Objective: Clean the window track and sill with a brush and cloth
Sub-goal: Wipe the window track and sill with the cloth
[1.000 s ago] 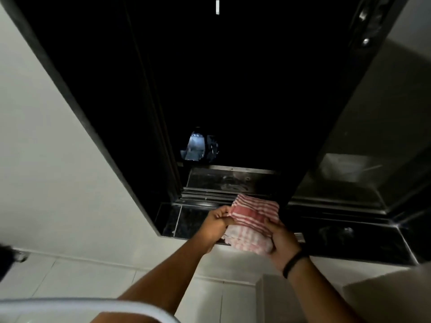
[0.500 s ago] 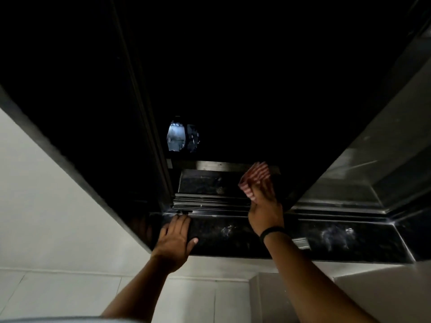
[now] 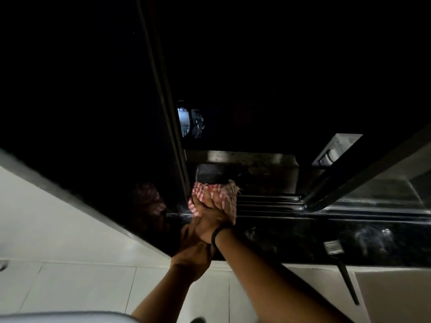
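My right hand [image 3: 213, 213], with a black band at the wrist, presses a red-and-white striped cloth [image 3: 224, 194] down on the window track [image 3: 268, 201] at its left end, beside the dark sliding frame. My left hand [image 3: 193, 250] rests flat on the black stone sill [image 3: 291, 234], partly under the right wrist, and holds nothing. A flat brush [image 3: 333, 247] with pale bristles and a long black handle lies on the sill to the right, its handle hanging over the front edge.
A dark sliding window frame [image 3: 168, 127] stands upright left of the cloth. Another frame [image 3: 349, 183] slants at the right. The white tiled wall [image 3: 88, 287] lies below the sill. Outside the window it is black.
My right hand has carried the cloth left along the track to the sliding frame. My left hand has shifted right on the sill, under the right wrist. The view has tilted closer.
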